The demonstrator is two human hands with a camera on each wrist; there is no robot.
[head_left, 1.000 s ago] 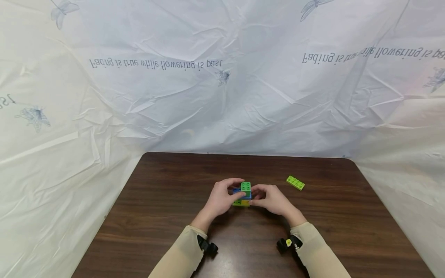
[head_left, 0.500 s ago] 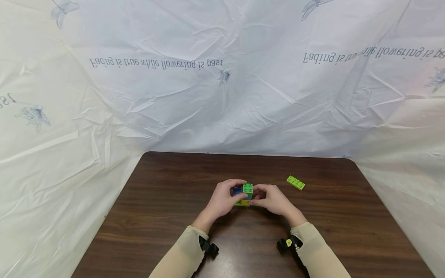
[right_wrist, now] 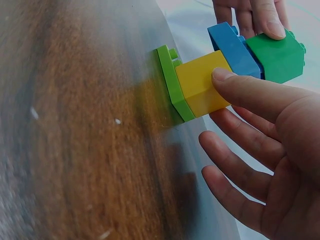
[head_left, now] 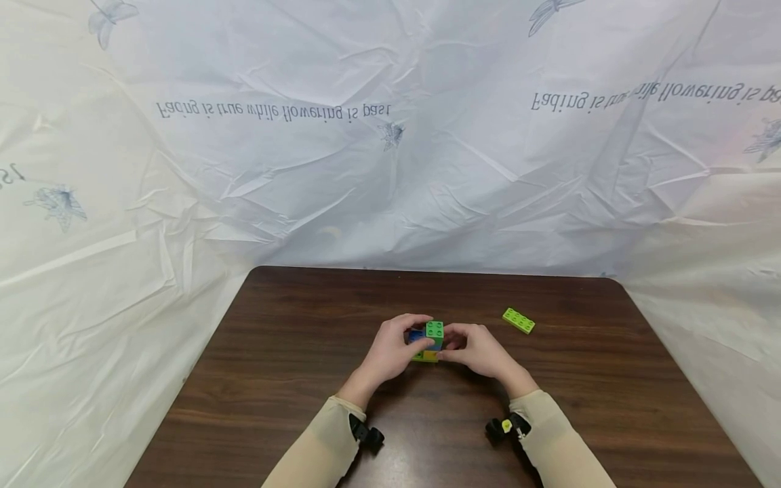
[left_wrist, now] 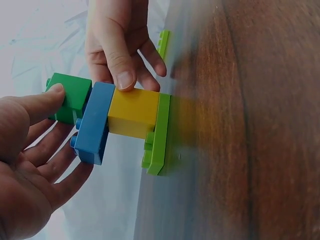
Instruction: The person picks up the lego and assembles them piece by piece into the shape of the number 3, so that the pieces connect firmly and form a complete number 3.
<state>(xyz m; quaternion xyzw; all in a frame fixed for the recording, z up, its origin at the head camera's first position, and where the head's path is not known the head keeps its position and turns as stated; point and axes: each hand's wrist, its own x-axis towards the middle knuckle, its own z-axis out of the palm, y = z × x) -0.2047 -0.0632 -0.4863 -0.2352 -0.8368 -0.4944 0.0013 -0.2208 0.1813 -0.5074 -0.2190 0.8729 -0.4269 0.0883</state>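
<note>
A small tower of toy building bricks stands low over the table between both hands. At its base is a lime-green plate (left_wrist: 162, 131), with a yellow brick (right_wrist: 196, 84) on one end. A blue brick (left_wrist: 94, 131) sits across the yellow one and juts out to the left; on its right end is a green brick (head_left: 434, 330). My left hand (head_left: 389, 348) pinches the green brick, thumb on its near face, with other fingers behind the blue brick. My right hand (head_left: 480, 350) holds the yellow brick, thumb on its near side, lower fingers spread away from the tower.
Another lime-green plate (head_left: 518, 320) lies studs up to the right, beyond the right hand. The dark wooden table (head_left: 293, 407) ends at a white printed sheet (head_left: 366, 190) at the back and sides. Black straps with small devices sit on both wrists.
Over the first half second, the green and blue bricks shifted slightly to the right with my left hand. Since then both hands and the tower have stayed put.
</note>
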